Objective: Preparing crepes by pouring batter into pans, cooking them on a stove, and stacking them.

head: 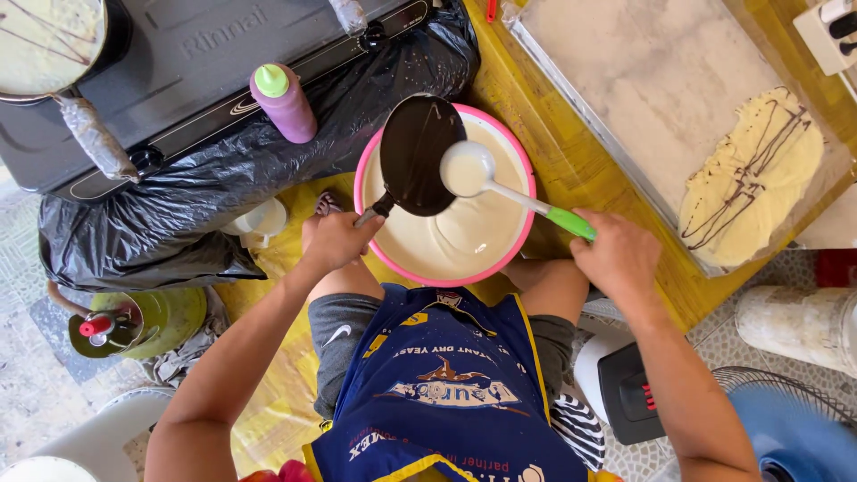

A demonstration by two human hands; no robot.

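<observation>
Two hands: both yours, both closed round handles over the pink bowl.
Left hand (335, 239): you gripped the handle of a small black pan (416, 154), fingers wrapped shut; the pan sat tilted above the bowl's far left side.
Right hand (618, 257): you clasped the green handle of a white ladle (470, 169), fingers curled tight around it.
Ladle cup: it held pale batter and hung at the pan's right edge, above the bowl.
Pink bowl (527, 234): round, holding cream-coloured batter, on the yellow table (571, 161) just in front of your knees.
Purple squeeze bottle (284, 102): green cap, stood on black plastic sheeting (178, 214) near a dark stove (178, 80).
Tray (661, 98): to your right, lined, with one thin crepe (750, 178) streaked with dark lines.
</observation>
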